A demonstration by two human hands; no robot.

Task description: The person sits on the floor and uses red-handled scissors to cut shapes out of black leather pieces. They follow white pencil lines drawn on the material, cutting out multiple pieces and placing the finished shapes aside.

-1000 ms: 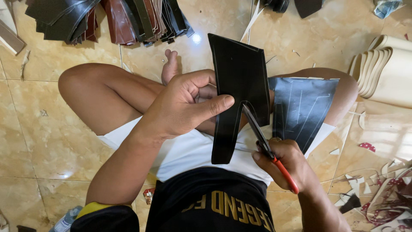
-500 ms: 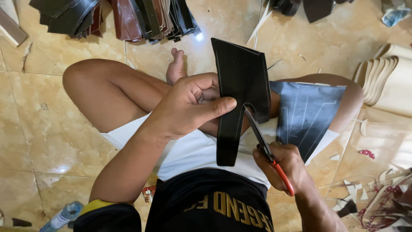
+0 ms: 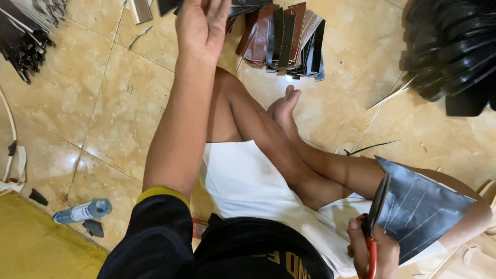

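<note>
Two hands, well apart; my left hand (image 3: 202, 23) reaches far out over the tiled floor (image 3: 119, 119), fingers loosely spread and hanging down just above the fanned stack of dark and brown leather strips (image 3: 281, 36), and I cannot tell whether the fingertips touch it or hold anything, since the top edge cuts them off; my right hand (image 3: 373, 248) stays low by my lap, closed around the red handles of the scissors (image 3: 376, 217), whose dark blades point up and sit close together; just beside the blades, resting on my right thigh, lies the dark sheet marked with pale cutting lines (image 3: 421, 206); I sit cross-legged in white shorts (image 3: 248, 181), one bare foot (image 3: 284, 106) turned toward the stack; a heap of black cut pieces (image 3: 449, 46) lies at the upper right, another bundle of dark strips (image 3: 26, 36) at the upper left; a small plastic bottle (image 3: 81, 211) lies on its side near my left elbow, next to a yellow mat (image 3: 36, 243).
</note>
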